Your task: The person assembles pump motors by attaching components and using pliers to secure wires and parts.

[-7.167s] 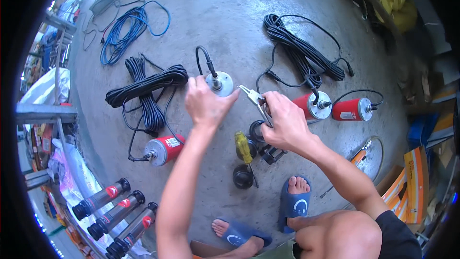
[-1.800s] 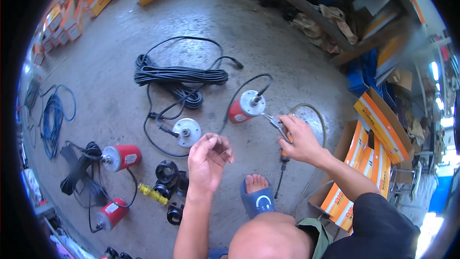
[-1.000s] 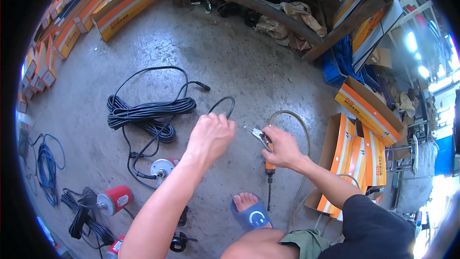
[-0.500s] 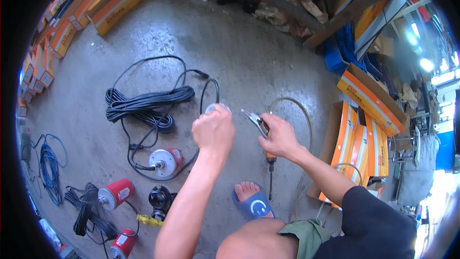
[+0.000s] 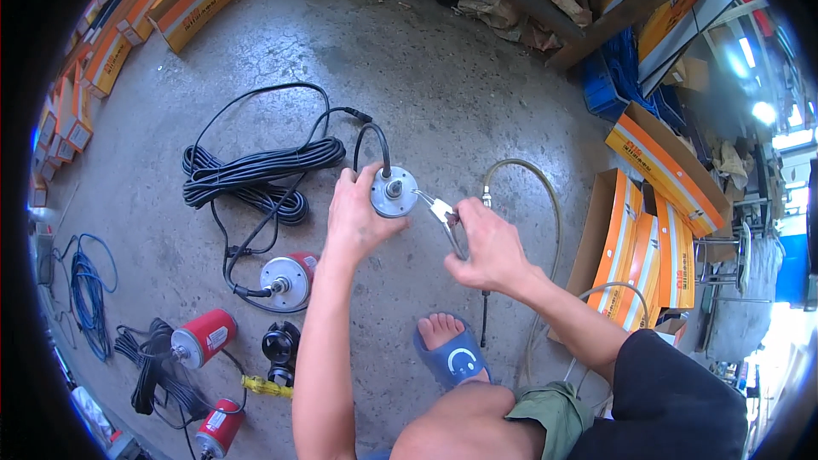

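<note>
While the left hand (image 5: 356,220) wrapped its fingers around the round grey motor end (image 5: 394,192), lifted above the concrete floor (image 5: 443,77) with its black cable (image 5: 256,172) trailing off to the coil on the left, the right hand (image 5: 487,245) was closed on the handles of the pliers (image 5: 441,215), whose tips met the motor's rim. Doing this well probably meant bracing the motor firmly against the palm and working the plier tips squarely, so they neither slipped nor nicked the cable.
</note>
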Demonstrator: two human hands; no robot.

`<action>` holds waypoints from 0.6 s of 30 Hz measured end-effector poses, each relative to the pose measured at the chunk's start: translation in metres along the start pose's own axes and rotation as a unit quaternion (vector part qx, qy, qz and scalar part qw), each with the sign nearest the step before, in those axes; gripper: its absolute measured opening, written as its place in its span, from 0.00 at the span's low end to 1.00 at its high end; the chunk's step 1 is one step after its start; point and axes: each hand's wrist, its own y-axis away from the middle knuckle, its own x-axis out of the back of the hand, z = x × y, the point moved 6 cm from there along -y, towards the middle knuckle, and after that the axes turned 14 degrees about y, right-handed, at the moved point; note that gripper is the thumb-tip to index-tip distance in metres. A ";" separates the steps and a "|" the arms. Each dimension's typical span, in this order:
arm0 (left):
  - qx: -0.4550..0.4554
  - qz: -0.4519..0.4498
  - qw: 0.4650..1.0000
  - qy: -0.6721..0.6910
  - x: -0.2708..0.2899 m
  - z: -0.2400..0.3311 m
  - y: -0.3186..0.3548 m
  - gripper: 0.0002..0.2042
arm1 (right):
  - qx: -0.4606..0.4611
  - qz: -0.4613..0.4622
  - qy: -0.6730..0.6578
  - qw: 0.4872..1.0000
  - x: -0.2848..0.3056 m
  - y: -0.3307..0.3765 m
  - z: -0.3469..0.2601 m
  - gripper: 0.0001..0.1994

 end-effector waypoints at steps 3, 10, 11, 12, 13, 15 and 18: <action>-0.032 0.121 0.992 0.014 -0.009 -0.006 0.012 0.36 | 0.013 -0.028 0.015 0.999 -0.004 0.002 -0.010 0.22; -0.004 0.250 0.968 0.003 -0.028 0.000 0.034 0.34 | -0.003 -0.012 0.050 0.999 -0.004 0.001 -0.014 0.23; 0.001 0.238 0.971 0.019 -0.026 0.001 0.035 0.34 | -0.002 -0.015 0.057 0.998 -0.004 0.000 -0.014 0.23; 0.006 0.226 0.974 0.036 -0.025 0.002 0.037 0.34 | 0.000 -0.018 0.063 0.998 -0.003 0.000 -0.014 0.23; 0.015 0.207 0.975 0.077 -0.026 0.000 0.038 0.35 | 0.001 -0.021 0.070 0.997 -0.003 -0.001 -0.014 0.23; 0.031 0.171 0.972 0.158 -0.024 -0.006 0.042 0.36 | -0.001 -0.037 0.085 0.996 -0.003 -0.002 -0.016 0.24; 0.052 0.200 0.910 0.361 -0.037 -0.023 0.051 0.36 | -0.007 -0.066 0.098 0.993 -0.004 -0.003 -0.020 0.24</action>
